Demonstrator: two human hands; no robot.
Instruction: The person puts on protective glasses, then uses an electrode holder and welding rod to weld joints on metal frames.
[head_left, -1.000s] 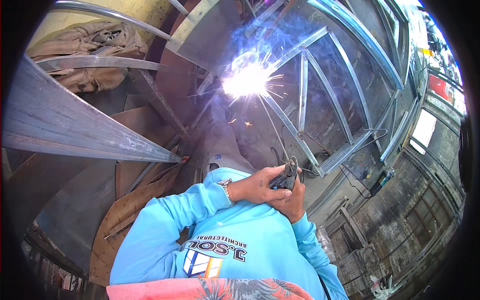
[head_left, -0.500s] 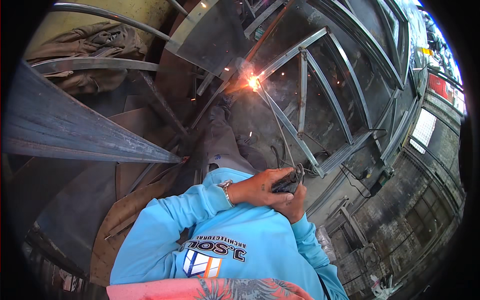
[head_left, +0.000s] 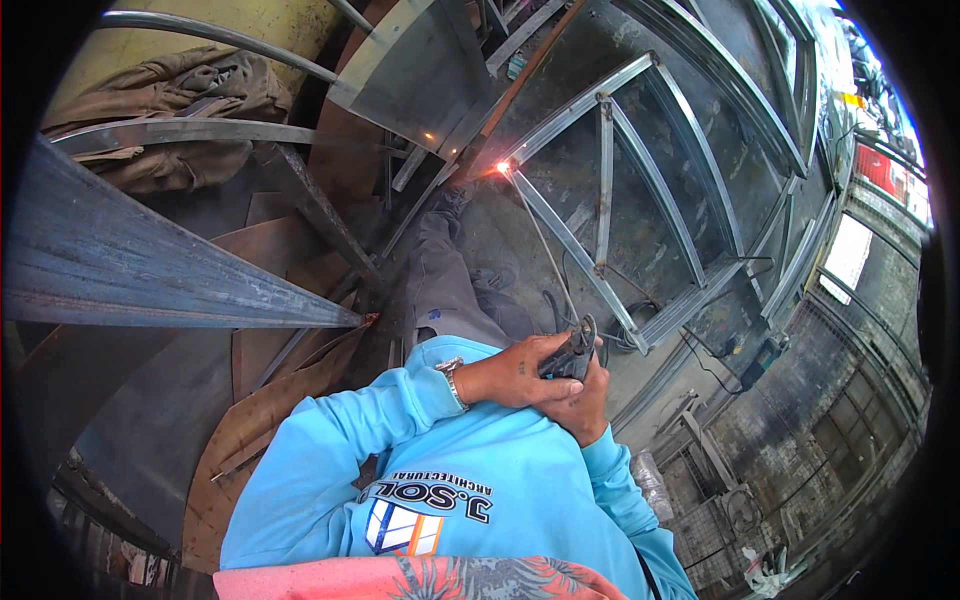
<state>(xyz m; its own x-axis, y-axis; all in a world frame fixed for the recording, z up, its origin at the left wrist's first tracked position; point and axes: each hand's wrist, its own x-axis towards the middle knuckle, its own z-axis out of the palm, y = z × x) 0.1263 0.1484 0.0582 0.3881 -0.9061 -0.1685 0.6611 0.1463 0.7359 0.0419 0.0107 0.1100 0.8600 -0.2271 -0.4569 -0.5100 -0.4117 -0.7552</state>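
Both hands are wrapped round a black welding electrode holder (head_left: 572, 360) close in front of my blue shirt. My left hand (head_left: 508, 376), with a metal watch at its wrist, closes on it from the left. My right hand (head_left: 582, 405) grips it from the right and is partly hidden by the left. A thin welding electrode (head_left: 549, 250) runs from the holder up to a corner of a metal frame (head_left: 585, 108). There a small glowing spot (head_left: 504, 168) shows at the tip. The frame has straight and curved bars and lies on the floor.
A broad steel bar (head_left: 170, 245) juts in from the left. Brown cloth (head_left: 190, 85) lies behind a curved bar at upper left. Flat sheets (head_left: 260, 430) stand along the left. A power tool (head_left: 765, 362) with a cable lies at right. My leg (head_left: 440, 265) stretches toward the frame's corner.
The bright flare and flying sparks at the frame's corner have shrunk to a small red glow. The smoke has thinned. The holder has tilted slightly more upright in my hands.
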